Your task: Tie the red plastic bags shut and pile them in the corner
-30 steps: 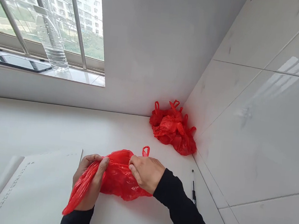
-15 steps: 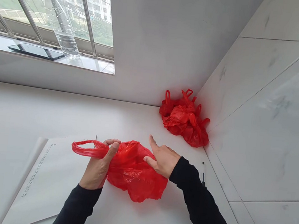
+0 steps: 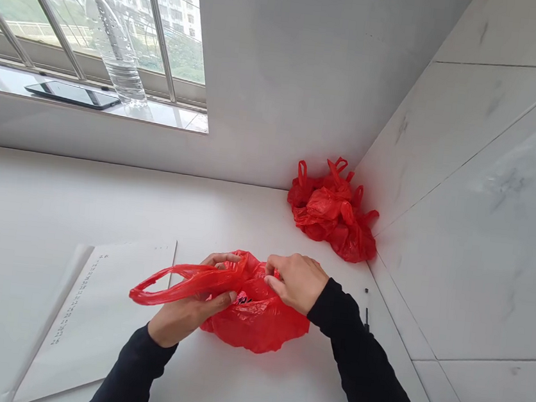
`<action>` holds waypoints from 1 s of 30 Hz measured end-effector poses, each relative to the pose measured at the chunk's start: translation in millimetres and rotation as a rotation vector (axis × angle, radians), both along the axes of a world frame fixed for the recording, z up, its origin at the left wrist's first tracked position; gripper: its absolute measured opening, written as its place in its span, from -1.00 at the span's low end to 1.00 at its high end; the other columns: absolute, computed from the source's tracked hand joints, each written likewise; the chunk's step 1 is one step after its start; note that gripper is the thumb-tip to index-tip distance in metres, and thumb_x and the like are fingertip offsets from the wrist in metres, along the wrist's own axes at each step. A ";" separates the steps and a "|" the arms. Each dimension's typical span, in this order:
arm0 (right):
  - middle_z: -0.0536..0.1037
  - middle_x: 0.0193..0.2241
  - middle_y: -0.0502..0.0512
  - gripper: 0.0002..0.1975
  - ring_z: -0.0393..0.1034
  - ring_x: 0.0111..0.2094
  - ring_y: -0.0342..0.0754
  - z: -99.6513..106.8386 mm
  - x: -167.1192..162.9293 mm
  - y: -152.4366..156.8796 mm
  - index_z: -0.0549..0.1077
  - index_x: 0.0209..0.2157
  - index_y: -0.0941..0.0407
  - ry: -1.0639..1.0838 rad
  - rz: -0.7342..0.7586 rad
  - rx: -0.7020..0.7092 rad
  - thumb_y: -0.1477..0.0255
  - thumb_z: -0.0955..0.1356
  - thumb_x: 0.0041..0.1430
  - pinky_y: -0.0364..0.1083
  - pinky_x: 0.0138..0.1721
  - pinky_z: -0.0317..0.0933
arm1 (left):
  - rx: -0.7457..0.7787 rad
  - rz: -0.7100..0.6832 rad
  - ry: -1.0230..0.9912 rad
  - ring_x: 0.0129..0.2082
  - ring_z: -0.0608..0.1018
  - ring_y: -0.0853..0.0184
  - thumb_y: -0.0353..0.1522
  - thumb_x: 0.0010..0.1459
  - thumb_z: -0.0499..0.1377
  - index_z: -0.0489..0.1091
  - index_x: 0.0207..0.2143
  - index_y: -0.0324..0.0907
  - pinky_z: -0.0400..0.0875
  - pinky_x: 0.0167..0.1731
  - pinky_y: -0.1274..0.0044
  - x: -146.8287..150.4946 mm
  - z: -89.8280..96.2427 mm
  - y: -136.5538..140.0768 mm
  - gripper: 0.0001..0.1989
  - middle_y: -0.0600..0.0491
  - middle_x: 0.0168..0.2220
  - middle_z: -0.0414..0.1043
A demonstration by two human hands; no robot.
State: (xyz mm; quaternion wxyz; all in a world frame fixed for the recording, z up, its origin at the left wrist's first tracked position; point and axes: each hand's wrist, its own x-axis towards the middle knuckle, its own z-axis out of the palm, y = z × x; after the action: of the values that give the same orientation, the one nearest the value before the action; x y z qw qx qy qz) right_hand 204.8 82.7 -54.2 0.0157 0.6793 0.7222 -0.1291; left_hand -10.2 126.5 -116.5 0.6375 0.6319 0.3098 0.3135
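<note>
A thin red plastic bag (image 3: 258,329) lies crumpled on the white table, between my two hands. My left hand (image 3: 192,308) grips it near the left, fingers behind and thumb in front, and a handle loop sticks out past the hand to the left. Close to the thumb a small patch with dark marks shows through a gap in the plastic. My right hand (image 3: 298,283) is at the bag's upper right, with thumb and forefinger bent together on the plastic; the fingertips are partly hidden.
More red plastic bags (image 3: 332,211) are heaped in the back right corner against the walls. An open notebook (image 3: 104,318) lies on the left, and a pen (image 3: 366,317) is beside my right sleeve. A water bottle (image 3: 125,75) and a tablet (image 3: 73,94) rest on the windowsill.
My right hand's fingers have gone from stretched out to curled on the bag. My left hand has shifted right and its thumb has moved lower, while the handle loop has swung downward and opened wider.
</note>
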 end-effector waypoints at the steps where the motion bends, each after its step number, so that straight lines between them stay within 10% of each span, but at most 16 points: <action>1: 0.55 -0.43 -0.01 -0.87 0.42 -0.39 -0.06 1.6 2.4 1.0 0.44 -0.22 0.02 -0.001 -0.034 0.031 0.34 0.27 0.30 -0.11 -0.41 -0.01 | 0.014 -0.013 0.014 0.01 0.52 0.07 -0.22 0.10 0.31 0.35 0.06 0.03 0.47 -0.06 0.33 -0.4 0.9 0.3 -0.54 -0.07 0.07 0.45; 9: 0.53 -0.40 -0.03 -0.94 0.41 -0.38 -0.11 9.6 2.6 0.4 0.33 -0.18 0.07 0.183 -0.110 0.203 0.45 0.26 0.32 -0.14 -0.39 0.04 | -0.053 0.222 -0.015 -0.41 0.54 0.20 -0.23 -0.01 0.37 0.53 -0.23 -0.07 0.41 -0.44 0.49 5.9 -1.3 -0.7 -0.73 -0.01 -0.38 0.53; 20: 0.57 -0.41 -0.01 -0.82 0.35 -0.39 -0.10 -10.1 -10.4 -7.5 0.58 -0.24 0.05 0.138 0.334 -0.203 0.48 0.33 0.18 -0.14 -0.48 -0.01 | -0.217 0.406 -0.243 -0.31 0.58 0.14 -0.13 0.02 0.32 0.55 -0.24 -0.12 0.39 -0.56 0.50 13.8 -0.6 -5.6 -0.69 -0.11 -0.19 0.54; 30: 0.56 -0.38 0.13 -0.55 0.47 -0.36 0.08 2.2 -8.7 -2.2 0.36 0.02 0.14 -0.074 -0.046 -0.104 0.16 0.35 0.20 -0.07 -0.44 0.10 | -0.319 0.330 -0.178 -0.59 0.48 0.34 -0.30 -0.20 0.47 0.42 -0.34 -0.11 0.36 -0.58 0.55 11.7 -0.7 -4.4 -0.64 0.07 -0.47 0.51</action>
State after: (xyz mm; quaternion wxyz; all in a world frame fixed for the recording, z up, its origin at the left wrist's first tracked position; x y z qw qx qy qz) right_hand 196.1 80.5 -51.9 0.0745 0.6985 0.6976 -0.1414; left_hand 1.5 122.1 -117.2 0.6940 0.4340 0.3971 0.4151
